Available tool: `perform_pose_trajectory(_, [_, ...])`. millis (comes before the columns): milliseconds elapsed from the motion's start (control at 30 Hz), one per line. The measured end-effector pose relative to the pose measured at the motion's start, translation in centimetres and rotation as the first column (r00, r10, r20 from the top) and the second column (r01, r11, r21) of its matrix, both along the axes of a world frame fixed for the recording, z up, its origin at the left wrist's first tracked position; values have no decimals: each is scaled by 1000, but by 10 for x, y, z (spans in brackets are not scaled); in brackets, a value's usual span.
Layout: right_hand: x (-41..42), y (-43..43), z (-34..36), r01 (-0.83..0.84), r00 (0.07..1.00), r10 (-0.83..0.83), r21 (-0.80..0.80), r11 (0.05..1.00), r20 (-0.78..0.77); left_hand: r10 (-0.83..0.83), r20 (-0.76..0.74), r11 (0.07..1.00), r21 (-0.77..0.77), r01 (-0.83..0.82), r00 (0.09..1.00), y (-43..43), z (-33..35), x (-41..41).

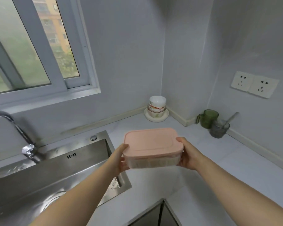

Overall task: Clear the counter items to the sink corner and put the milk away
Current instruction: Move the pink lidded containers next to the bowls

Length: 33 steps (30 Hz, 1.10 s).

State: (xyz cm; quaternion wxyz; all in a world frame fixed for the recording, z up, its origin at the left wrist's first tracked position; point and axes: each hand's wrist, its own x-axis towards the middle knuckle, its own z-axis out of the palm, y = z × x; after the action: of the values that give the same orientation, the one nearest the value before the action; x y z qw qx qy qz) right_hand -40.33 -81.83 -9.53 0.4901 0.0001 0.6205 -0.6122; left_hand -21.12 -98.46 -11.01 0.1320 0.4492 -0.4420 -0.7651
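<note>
Left hand [122,158] and right hand [189,156] grip pink-lidded container [151,143] by its short ends, fingers [123,166] curled round; rigid smooth plastic, likely light, end hold looks stable.

Box [151,149]: rect. food container w/ rounded corners; pink lid [150,141] seated flat, translucent whitish base below; contents not legible.
Box pose: approx. level, lifted clear of the counter [235,160], just right of the sink [82,160].
Box grip: my left hand [121,159] on its left end, my right hand [187,154] on its right end; thumbs at the lid edge.
Bowl stack [156,105]: white bowls w/ red-patterned band, nested upright on a white plate [156,118]; back corner of counter.
Green mug [208,119]: translucent, upright, handle to the left; by the right wall.
Glass [219,128]: greyish tumbler, upright, just beside the mug; spoon [230,119] leaning inside.
</note>
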Motion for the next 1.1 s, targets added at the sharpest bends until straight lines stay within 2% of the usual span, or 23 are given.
perform_pose_trajectory(267, [-26, -115, -5, -15, 1000, 15, 29, 999, -6, 119, 71, 989, -98, -111, 990, -105, -10, -35])
perform_pose_trajectory(433, [-42, -182, -18, 30, 983, 19, 263, 964, -182, 124, 66, 984, -136, -114, 990, -158, -26, -53])
perform_pose_trajectory(500, [-48, -206, -24, 53, 980, 6, 291, 955, -200, 130, 58, 981, -150, -120, 990, -174, -35, -60])
perform_pose_trajectory(733, [-72, -283, -48, 153, 978, -116, 217, 964, -172, 147, 79, 989, -48, -143, 986, -228, -58, -85])
perform_pose_trajectory(800, [-80, -303, -55, 169, 971, -124, 218, 961, -204, 141, 113, 986, -102, -130, 984, -245, -64, -92])
perform_pose_trajectory(967, [-96, -332, -84, 212, 931, -114, 260, 942, -348, 130, 314, 940, -341, -16, 940, -272, -83, -107])
perform_pose_trajectory(1033, [-102, -336, -91, 235, 907, -119, 250, 939, -405, 160, 327, 935, -354, -36, 931, -278, -84, -114])
perform_pose_trajectory(1100, [-109, -343, -97, 261, 904, -157, 224, 939, -398, 195, 304, 943, -320, -93, 932, -285, -85, -124])
